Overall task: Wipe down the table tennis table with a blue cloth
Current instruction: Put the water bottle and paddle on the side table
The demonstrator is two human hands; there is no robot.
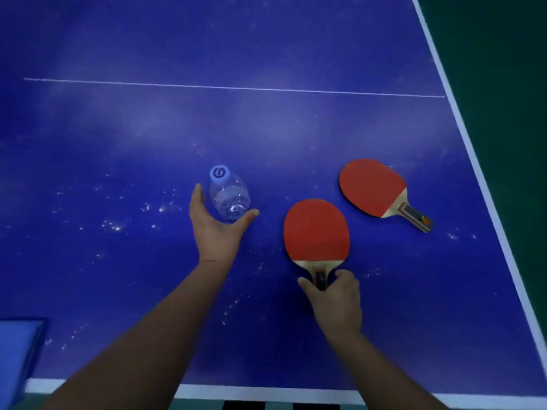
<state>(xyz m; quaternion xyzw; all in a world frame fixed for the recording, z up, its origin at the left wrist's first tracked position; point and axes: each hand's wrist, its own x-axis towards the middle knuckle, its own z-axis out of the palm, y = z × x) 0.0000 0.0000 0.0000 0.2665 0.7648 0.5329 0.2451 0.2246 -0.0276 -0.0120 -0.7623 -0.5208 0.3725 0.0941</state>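
Here, left hand (pixel 217 229) spread at bottle (pixel 229 196) | right hand (pixel 336 300) grips paddle (pixel 316 232) | blue object (pixel 17 356) cropped

A table tennis hall: blue table (pixel 266 119) with white lines, green floor (pixel 503 54) at two o'clock.

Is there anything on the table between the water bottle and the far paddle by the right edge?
Head view: only the top of the near paddle's red blade edges in; otherwise bare table between bottle and far paddle.

Head view, steeply down, close above table (pixel 296 122)
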